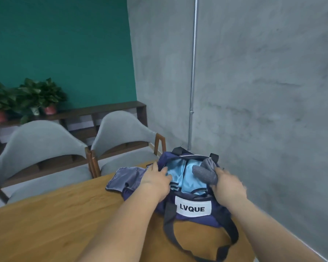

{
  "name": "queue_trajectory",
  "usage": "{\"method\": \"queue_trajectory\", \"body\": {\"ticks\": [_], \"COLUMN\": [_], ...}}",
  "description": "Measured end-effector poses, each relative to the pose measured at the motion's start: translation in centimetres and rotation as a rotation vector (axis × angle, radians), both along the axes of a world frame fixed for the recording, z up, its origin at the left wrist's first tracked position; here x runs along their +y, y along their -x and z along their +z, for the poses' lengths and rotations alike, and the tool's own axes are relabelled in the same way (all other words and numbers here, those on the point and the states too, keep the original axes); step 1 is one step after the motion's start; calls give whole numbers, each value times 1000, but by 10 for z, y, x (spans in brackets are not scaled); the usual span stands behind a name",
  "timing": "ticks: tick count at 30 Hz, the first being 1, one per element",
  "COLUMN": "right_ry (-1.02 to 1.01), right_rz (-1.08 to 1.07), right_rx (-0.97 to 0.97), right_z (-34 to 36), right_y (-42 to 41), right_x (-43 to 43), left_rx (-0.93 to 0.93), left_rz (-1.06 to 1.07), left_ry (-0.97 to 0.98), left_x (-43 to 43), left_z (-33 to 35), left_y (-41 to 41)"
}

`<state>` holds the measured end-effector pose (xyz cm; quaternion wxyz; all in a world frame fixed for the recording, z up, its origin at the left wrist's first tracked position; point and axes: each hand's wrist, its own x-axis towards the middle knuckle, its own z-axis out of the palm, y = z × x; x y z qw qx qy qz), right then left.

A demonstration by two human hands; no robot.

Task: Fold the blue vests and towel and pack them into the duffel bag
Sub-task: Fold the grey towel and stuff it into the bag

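- Table [55, 214]: wooden. The duffel bag [197, 222] sits at its right end, near the grey wall.
- Flap [121, 176]: the bag's lid is thrown open to the left and lies flat, lining up. The mouth faces up.
- Left hand [155, 181]: relaxed, fingers nearly straight. It rests on the bag's left rim with the fingertips reaching onto the cloth inside, and it clasps nothing.
- Blue vests [180, 176]: already in the bag, light blue, filling the left and middle of the opening. They look folded (I cannot count the layers).
- Towel [204, 173]: grey and bundled, in the right part of the bag beside the vests. Its long axis slants from far-left to near-right.
- Right hand [228, 186]: fingers curled over the towel's near end, apparently gripping it and tucking it down.
- Bag orientation: the white label [192, 207] faces the person. The long axis appears to run left to right.
- Progress, as judged: folding is done and packing is nearly done. Left to do is seating the towel and closing the flap.
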<state>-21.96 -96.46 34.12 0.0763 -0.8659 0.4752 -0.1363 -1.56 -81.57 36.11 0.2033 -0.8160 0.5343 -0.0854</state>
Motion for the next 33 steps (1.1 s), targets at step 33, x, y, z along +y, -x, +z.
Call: {"method": "queue_trajectory", "body": {"ticks": [33], "right_ry": [324], "right_rz": [1170], "right_rx": [265], "right_z": [45], "right_y": [-86], "right_x": [237], "left_rx": [-311], "left_rz": [-18], "left_ry": [220], "left_x": [327], "left_z": [37], "left_y": [-9]}}
